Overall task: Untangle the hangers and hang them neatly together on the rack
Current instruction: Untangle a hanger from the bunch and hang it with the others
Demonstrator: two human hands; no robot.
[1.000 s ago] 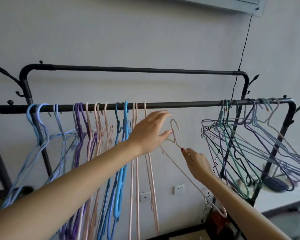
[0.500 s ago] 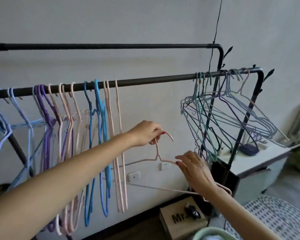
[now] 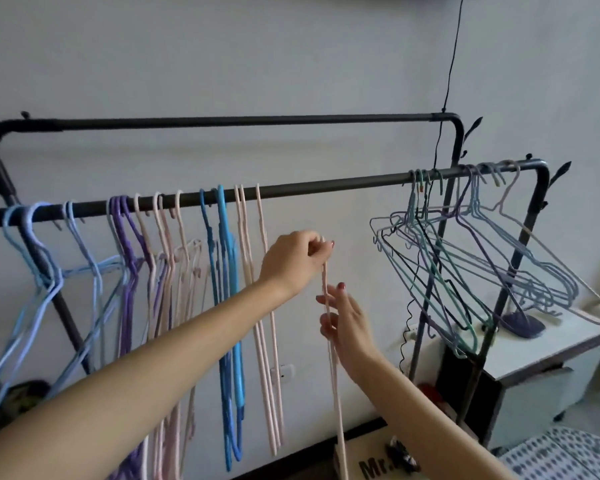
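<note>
A pale pink hanger (image 3: 333, 362) is held edge-on below the front rail (image 3: 326, 187) of the black clothes rack (image 3: 458, 133), between the sorted row and the tangled cluster. Its hook end is gripped by the left hand (image 3: 293, 263), whose fingers are curled round the wire near the top. Lower down, the shaft is touched by the right hand (image 3: 347, 323), with thumb and fingers loosely closed about it; how firmly it is pinched cannot be told. On the left part of the rail, blue hangers (image 3: 32, 258), purple hangers (image 3: 127, 251), pink hangers (image 3: 257, 306) and bright blue hangers (image 3: 227, 306) are hung in a row. At the right end, a tangled bunch of hangers (image 3: 471, 265) is hung askew. A cardboard box (image 3: 374, 462) is seen below.
</note>
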